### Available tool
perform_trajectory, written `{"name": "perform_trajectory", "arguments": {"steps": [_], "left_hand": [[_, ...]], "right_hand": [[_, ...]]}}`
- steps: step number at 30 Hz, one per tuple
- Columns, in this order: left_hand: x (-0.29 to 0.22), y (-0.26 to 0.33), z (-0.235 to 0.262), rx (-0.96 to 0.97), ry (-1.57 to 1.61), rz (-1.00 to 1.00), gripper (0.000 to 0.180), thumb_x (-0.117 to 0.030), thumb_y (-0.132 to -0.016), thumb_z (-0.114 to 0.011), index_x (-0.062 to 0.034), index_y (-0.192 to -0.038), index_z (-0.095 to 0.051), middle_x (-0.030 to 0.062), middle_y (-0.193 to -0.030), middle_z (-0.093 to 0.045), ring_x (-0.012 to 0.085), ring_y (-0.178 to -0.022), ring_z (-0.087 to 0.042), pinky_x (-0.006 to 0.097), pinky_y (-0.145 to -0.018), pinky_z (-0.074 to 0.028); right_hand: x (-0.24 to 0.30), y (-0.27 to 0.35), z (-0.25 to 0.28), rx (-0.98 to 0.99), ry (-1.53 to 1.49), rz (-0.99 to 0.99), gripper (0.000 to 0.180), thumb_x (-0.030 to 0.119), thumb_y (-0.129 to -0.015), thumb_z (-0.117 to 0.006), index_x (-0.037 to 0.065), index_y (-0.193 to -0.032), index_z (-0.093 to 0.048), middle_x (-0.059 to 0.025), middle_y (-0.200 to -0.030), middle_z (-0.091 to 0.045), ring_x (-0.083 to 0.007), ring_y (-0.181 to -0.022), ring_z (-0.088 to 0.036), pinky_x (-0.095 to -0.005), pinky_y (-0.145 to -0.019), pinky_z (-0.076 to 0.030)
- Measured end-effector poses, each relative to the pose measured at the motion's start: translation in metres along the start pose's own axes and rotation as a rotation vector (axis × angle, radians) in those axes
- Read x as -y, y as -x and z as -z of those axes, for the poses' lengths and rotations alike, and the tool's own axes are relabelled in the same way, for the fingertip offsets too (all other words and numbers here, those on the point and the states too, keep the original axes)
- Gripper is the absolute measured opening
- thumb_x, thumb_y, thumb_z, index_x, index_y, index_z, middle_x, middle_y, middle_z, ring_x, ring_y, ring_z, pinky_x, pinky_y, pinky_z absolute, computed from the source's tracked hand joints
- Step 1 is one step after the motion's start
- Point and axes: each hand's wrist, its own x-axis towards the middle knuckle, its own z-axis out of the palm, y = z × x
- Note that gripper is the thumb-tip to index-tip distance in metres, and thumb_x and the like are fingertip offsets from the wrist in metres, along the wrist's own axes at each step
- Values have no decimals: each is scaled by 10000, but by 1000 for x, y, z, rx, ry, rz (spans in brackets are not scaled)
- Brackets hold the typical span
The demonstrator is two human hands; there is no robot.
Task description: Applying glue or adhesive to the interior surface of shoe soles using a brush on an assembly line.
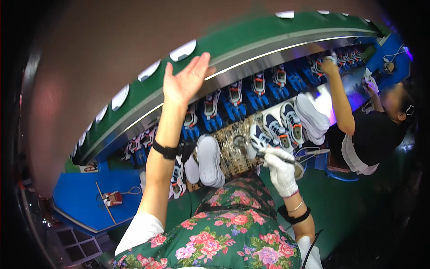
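My left hand (186,83) is bare and raised in front of the upper green belt, palm up with the fingers spread. It holds nothing, and its fingertips are near a white shoe sole (183,50) on that belt. A white knitted glove covers my right hand (282,172), which is closed around a slim, dark, pen-like tool (286,160); the tool's exact kind is unclear. Just beyond the glove stand dark-and-white sneakers (276,130) with orange details. Between my arms, a stack of white soles (208,160) leans at the bench's near edge.
Sneakers on blue holders (235,94) line the lower conveyor. More white soles (311,117) are stacked right of the sneakers. A blue side table (80,188) bears a small red item (114,198). A co-worker (374,130) sits at right, one arm reaching to the conveyor.
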Motion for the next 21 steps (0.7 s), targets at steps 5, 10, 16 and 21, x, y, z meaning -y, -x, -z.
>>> {"name": "perform_trajectory", "arguments": {"steps": [5,10,16,21], "left_hand": [[53,-58,-24,98,-766,36,540,-264,-974,-559,55,-1387,-423,242,-1402,-460,367,-1269,-499,466,-1047,-452],[130,-170,-69,196,-1724,-227,662,-405,-956,-583,-79,-1488,-363,199,-1434,-468,333,-1246,-523,452,-1065,-394],[90,-315,-77,304,-2519,-684,756,-518,-894,-617,-138,-1498,-366,216,-1410,-514,357,-1318,-486,418,-1071,-386],[110,-295,-86,239,-2033,-339,279,-292,-851,-753,-67,-960,-631,54,-874,-628,182,-911,-634,313,-801,-531]], "right_hand": [[-17,8,25,-78,-209,-116,178,-64,-827,-638,-48,-992,-703,-170,-1023,-719,-162,-771,-668,-254,-693,-541],[-25,15,40,-125,-310,-168,159,-53,-836,-612,-28,-977,-679,-185,-1059,-701,-193,-804,-676,-319,-774,-566],[-19,7,32,-45,-356,-217,170,-57,-845,-609,-24,-996,-679,-176,-1058,-704,-208,-873,-681,-283,-763,-558],[-7,9,44,-108,-429,-159,163,-43,-881,-592,-14,-1014,-681,-166,-1079,-694,-200,-895,-676,-264,-757,-550]]}}
